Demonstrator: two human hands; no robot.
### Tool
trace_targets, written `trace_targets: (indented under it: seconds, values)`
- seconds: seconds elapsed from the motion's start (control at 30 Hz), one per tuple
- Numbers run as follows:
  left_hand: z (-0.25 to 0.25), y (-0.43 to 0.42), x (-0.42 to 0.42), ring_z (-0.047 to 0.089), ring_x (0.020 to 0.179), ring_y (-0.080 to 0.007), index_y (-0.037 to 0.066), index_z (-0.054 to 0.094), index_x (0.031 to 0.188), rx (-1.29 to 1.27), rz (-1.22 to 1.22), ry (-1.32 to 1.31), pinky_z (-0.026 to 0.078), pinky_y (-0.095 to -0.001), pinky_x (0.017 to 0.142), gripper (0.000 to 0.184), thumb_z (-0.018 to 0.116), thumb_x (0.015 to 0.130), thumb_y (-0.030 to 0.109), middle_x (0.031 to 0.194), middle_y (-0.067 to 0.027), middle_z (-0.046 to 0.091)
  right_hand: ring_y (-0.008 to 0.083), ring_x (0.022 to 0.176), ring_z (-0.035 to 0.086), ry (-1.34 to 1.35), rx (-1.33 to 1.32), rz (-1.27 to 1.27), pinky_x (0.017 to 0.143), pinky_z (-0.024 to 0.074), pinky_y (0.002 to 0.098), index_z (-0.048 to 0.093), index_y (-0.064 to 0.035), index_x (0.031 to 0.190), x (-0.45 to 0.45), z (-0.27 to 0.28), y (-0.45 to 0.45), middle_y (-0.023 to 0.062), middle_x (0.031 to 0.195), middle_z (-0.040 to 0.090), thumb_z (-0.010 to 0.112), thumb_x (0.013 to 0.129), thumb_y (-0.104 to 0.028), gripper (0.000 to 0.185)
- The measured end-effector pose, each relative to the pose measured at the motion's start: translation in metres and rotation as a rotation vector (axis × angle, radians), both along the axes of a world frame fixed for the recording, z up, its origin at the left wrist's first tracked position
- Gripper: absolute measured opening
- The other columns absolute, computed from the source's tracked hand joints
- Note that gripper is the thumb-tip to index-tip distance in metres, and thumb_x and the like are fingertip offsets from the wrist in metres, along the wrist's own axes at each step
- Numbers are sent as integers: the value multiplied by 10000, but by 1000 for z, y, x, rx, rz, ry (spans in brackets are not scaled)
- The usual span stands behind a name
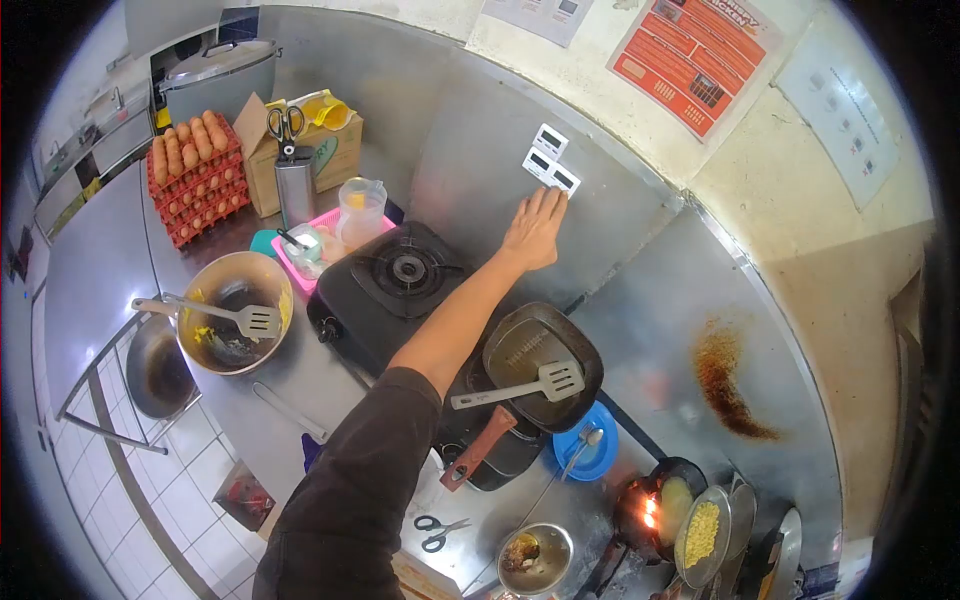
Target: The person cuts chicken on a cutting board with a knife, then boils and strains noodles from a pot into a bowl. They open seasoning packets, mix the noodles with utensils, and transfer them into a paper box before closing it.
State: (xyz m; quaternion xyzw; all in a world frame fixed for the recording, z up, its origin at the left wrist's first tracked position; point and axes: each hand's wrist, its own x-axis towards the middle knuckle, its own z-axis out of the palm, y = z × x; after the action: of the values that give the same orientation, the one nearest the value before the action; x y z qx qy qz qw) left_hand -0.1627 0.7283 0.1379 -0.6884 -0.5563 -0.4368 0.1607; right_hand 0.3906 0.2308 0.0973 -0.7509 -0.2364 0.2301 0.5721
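The grey steel wall (pixel 465 140) stands behind the black gas stove (pixel 345 275). On this wall, above the stove, is the small white rectangular device with dark display (pixel 565 179), slightly tilted beside two similar ones. The left hand (pixel 532 236) is holding nothing, its fingers extended to the device's lower edge, seemingly to press; this calls for a precise fingertip. On the stove rests a dark square pan (pixel 512 345).

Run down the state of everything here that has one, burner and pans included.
Bare burner: no flame
Flame: burning
Square pan: spatula across it
Round pan: food-smeared
Cardboard box: open
Large pot: lid on
Egg trays: stacked, filled
Strainer: holding yellow food
Left hand: extended to wall timer
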Motion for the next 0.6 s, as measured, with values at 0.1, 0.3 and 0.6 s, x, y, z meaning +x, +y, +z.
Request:
trace_targets:
  seconds: [0.1, 0.3, 0.6]
  values:
    - [-1, -2, 2, 344, 1379, -400, -56, 344, 1457, 7, 33, 20, 316, -540, 1138, 769, 611, 741, 32, 1465, -200, 369, 77, 602, 448, -74, 27, 16, 486, 339, 229, 481, -35, 1430, 19, -20, -2, 20, 768, 534, 511, 959, -115, 479]
    - [4, -1, 1, 341, 1376, -402, -47, 315, 1474, -25, 38, 47, 297, -543, 1152, 783, 608, 751, 28, 1483, -203, 358, 102, 628, 447, 155, 205, 141, 510, 351, 254, 395, -32, 1507, 31, -23, -11, 48, 804, 525, 462, 971, -124, 548]
    - [-3, -4, -9, 303, 1443, -385, -30, 293, 1509, -106, 76, 122, 269, -555, 1180, 770, 588, 806, 80, 1563, -193, 297, 112, 641, 459, 92, 144, 183, 520, 370, 249, 342, -37, 1536, 18, -15, -16, 53, 864, 539, 443, 971, -64, 574]
